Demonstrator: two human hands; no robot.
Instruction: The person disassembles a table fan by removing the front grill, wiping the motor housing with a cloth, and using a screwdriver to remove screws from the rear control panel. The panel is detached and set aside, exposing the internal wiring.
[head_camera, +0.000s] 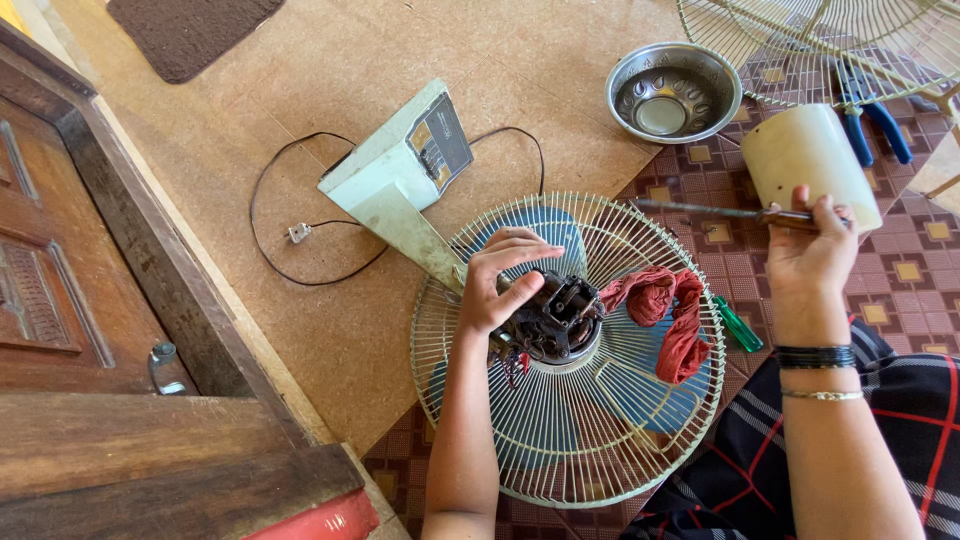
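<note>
My left hand (500, 280) grips the dark fan motor (555, 318) at the centre of a pale wire fan guard (570, 440) lying on the floor. A red rag (668, 315) is draped on the guard right of the motor. My right hand (812, 250) is raised to the right and holds a long screwdriver (700, 210) pointing left. A cream cylindrical motor cover (810, 160) lies just behind that hand. The fan's white base and stand (395, 175) stretch up-left from the guard, with a black cord (270, 215) and plug (298, 233) on the floor.
A metal bowl (672, 92) sits at top centre-right. A second wire guard (820, 40) and blue-handled pliers (875, 115) lie at top right. A green-handled screwdriver (738, 325) rests by the guard's right rim. A wooden door (90, 300) stands left; a brown mat (190, 30) is top left.
</note>
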